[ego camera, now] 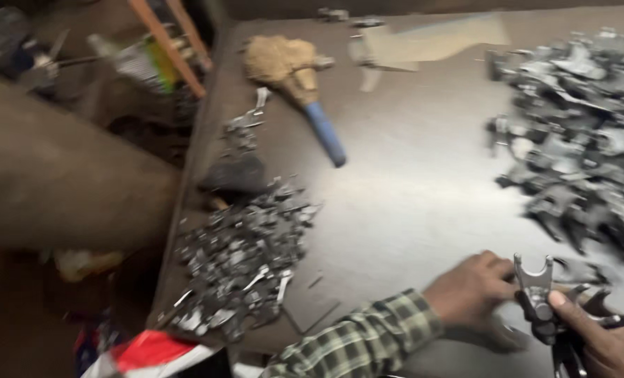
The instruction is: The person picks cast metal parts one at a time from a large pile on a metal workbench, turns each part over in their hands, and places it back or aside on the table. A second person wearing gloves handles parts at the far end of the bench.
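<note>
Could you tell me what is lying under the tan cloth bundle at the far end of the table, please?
A blue handle sticks out from beneath the tan cloth bundle and rests on the table. Whatever the handle joins to is covered by the cloth.

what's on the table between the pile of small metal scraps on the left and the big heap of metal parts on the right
Nothing: in the head view, bare tabletop separates the scrap pile from the heap of parts.

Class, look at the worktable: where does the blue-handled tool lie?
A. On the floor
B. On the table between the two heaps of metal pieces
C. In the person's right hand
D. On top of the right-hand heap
B: the blue-handled tool lies flat on the table, with the small heap to its left and the large heap to its right.
</note>
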